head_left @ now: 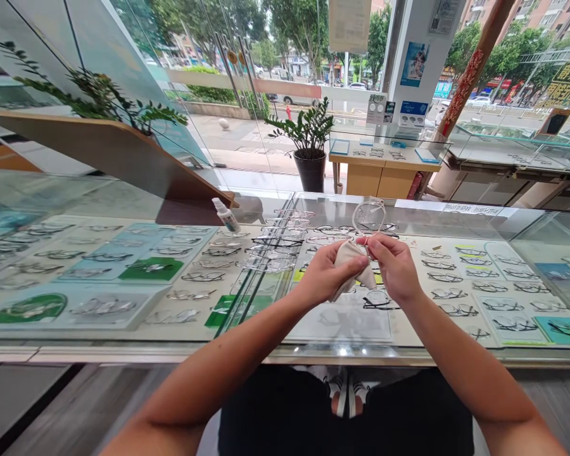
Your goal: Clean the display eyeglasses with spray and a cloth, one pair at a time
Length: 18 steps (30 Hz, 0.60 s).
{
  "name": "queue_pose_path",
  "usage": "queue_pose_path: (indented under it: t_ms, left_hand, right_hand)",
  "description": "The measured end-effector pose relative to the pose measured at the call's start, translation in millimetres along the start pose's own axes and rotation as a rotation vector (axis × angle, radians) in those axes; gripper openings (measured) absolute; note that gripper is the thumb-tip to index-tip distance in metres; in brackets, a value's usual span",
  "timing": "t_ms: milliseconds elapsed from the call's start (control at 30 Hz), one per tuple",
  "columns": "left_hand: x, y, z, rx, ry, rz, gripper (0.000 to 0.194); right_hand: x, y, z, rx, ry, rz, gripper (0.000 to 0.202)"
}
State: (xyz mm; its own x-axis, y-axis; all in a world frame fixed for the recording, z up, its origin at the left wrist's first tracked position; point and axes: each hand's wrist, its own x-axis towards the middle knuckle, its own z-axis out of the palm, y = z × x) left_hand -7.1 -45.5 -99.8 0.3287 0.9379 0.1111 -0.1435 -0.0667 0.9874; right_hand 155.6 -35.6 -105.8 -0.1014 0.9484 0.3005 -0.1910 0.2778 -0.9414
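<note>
Above the glass counter, my left hand (323, 271) is closed around a pale beige cloth (354, 261), its thumb pressed on the front of it. Close beside it, my right hand (397, 266) pinches a thin pinkish part of a pair of eyeglasses (365, 241) between thumb and fingers. Most of that pair is hidden by the cloth and my fingers. Left of my hands, a row of eyeglasses (278, 241) lies on the counter top. A small white spray bottle (227, 215) stands farther to the left.
Under the glass of the display counter (137, 345), many eyeglass frames lie in rows. A clear round dish (369, 216) sits just beyond my hands. A wooden board (109, 149) slants over the left side. Farther off are a potted plant (310, 166) and a wooden cabinet (384, 180).
</note>
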Motion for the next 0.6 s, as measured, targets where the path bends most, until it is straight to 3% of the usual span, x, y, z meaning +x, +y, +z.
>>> queue_pose_path:
  t_ms: [367, 600]
  left_hand:
    - [-0.4, -5.3, 2.6, 0.107, 0.17, 0.136, 0.066]
    - [-0.1, -2.2, 1.1, 0.135, 0.112, 0.173, 0.069]
  right_hand:
    - [-6.9, -5.2, -1.7, -0.119, -0.072, -0.157, 0.033]
    - [-5.5, -5.8, -3.7, -0.057, -0.059, -0.174, 0.025]
